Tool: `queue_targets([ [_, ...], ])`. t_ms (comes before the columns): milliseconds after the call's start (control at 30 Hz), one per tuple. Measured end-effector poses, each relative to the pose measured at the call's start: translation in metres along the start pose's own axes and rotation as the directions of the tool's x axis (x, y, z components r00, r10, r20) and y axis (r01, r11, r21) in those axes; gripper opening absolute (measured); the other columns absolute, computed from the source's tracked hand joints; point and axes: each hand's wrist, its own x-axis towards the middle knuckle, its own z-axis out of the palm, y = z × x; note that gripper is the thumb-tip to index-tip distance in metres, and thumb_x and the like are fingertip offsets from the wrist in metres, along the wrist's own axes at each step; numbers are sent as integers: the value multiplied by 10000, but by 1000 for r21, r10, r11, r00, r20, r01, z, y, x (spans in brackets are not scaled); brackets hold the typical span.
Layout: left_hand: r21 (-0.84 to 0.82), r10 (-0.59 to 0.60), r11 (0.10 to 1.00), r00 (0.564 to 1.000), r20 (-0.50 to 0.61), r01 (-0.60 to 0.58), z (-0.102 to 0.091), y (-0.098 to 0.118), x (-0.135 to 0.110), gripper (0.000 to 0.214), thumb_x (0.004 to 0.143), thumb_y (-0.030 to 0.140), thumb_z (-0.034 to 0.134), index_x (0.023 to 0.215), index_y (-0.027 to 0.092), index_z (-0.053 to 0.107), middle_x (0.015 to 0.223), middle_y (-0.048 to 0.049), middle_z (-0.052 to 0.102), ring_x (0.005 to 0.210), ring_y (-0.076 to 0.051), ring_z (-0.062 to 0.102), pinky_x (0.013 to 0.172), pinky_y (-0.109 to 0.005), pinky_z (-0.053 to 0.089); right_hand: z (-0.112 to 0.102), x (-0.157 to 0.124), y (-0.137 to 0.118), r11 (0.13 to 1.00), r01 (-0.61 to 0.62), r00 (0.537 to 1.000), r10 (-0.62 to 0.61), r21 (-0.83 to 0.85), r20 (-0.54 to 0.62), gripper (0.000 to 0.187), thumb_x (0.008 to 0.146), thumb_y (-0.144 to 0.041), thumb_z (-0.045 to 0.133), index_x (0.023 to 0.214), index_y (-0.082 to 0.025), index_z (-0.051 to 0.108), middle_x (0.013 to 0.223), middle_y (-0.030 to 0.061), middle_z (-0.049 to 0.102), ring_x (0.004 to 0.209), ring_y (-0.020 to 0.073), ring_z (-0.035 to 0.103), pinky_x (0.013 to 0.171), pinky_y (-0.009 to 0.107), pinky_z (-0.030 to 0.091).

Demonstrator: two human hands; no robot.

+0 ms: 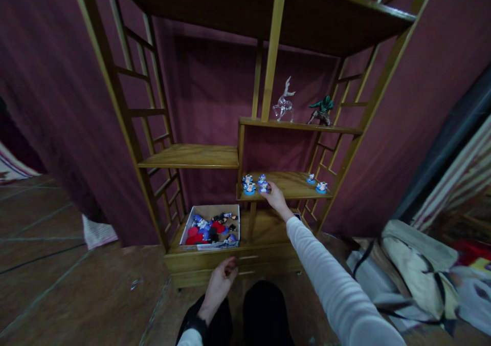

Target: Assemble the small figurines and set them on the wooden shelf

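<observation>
My right hand (275, 197) reaches to the lower right shelf (289, 180), its fingers closed on a small purple-and-white figurine (264, 187) at the shelf's front. Just behind that one stands a similar purple figurine (262, 178). To the left are figurines on blue bases, among them a front one (249, 188). Two more, a small figurine (311, 178) and a wider figurine (321, 187), stand at the shelf's right end. My left hand (221, 280) hovers above my knees, in front of the drawers, with fingers curled; whether anything is between them is hidden.
A cardboard box (186, 229) of mixed figurines and red pieces sits on the cabinet's lower left. Above stand a clear deer ornament (284, 105) and a green-hooded figure (322, 109). Wooden uprights and a divider (273, 51) frame the shelves. Bags (414, 269) lie on the right.
</observation>
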Motion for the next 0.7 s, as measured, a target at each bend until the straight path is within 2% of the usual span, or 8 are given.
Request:
queue_targets([
  [167,-8,6,1000,1000,-6,-6,-1,-6,0,414,672,345,597,1027,139,646,891,-96,692,752,-190,644,754,-320,499,2,-3,-1,1000,4,1000,-4,-11,-20,455,676,-257,655,1120,-222,561,994,68,659,922,229,606,866,375,437],
  [267,-15,20,1000,1000,-17,-20,-2,-12,1,399,679,367,598,1005,144,656,897,-98,692,794,-196,645,779,-326,497,0,4,7,989,-42,999,37,142,39,499,646,-186,641,1137,-219,557,975,57,663,884,207,617,853,366,450],
  [367,-20,22,1000,1000,-16,-22,-4,-18,3,419,684,394,602,1013,141,656,916,-106,690,805,-205,646,784,-333,498,-5,20,23,931,-143,989,124,337,76,464,634,-102,567,1092,-178,577,917,52,668,823,164,622,818,334,474],
  [533,-29,13,999,1000,-11,-13,-6,-25,8,425,672,425,617,978,136,674,917,-124,695,822,-223,650,779,-330,502,-10,48,51,889,-202,976,216,411,12,448,612,-101,583,1059,-134,577,950,78,665,806,149,618,842,363,473],
  [700,-11,-6,1000,1000,22,6,-5,-26,10,400,674,441,612,933,147,691,972,-132,693,886,-239,644,823,-335,492,2,62,59,887,-147,987,105,439,118,531,577,-94,648,1100,-138,564,1025,100,664,942,171,619,913,370,441],
])
